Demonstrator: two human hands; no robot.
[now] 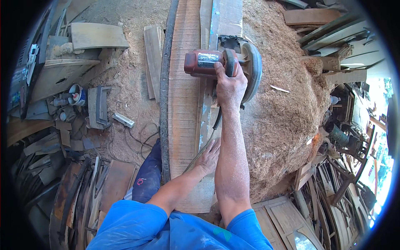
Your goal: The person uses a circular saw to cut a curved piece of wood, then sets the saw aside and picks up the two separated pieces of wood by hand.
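Observation:
My right hand (pixel 231 85) is wrapped round the handle of a circular saw (pixel 204 62). The saw has a dark red motor housing and a round grey guard on its right side. It rests on a long wooden plank (pixel 207 96) with blue paint flecks, which lies lengthwise on a wider rough-sawn board (pixel 183 112). Closer to my body, my left hand (pixel 208 157) lies on the wood with its fingers stretched out. The saw's power cord (pixel 199 154) runs back along the plank, right beside that hand. The blade is hidden under the guard.
A big heap of sawdust (pixel 287 108) rises on the right. Loose planks (pixel 153 62) lie on the left floor, near a white power strip (pixel 123 120) and looping cable. An open can (pixel 77 95) stands among offcuts. Stacked timber (pixel 75 196) and a panelled door (pixel 287 221) lie nearby.

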